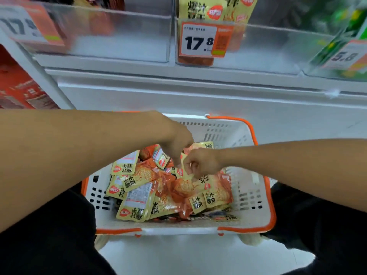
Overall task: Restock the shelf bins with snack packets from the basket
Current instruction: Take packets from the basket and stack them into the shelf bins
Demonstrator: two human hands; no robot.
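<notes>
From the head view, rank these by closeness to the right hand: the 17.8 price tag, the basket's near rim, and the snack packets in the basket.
Measured from the right hand:
1. Snack packets, directly under its fingers in the basket.
2. Basket's near rim, below, toward the person.
3. 17.8 price tag, up on the shelf bin.

Lighting: bright, even, diffuse; source not visible. Shadows: soft, faint, under packets inside basket (256, 197). Glare: pale sheen on clear bin fronts (123, 36), upper frame; small highlights on glossy snack packets (137, 205), centre. Blur: heavy motion smear on upper left price tag (23, 26) and upper right green packaging (345, 36); centre price tag (200, 39) legible. Distortion: wide-angle bowing, shelf edge (178, 76) curving, forearms stretched at left and right edges. Lower corners dark, detail lost.
</notes>
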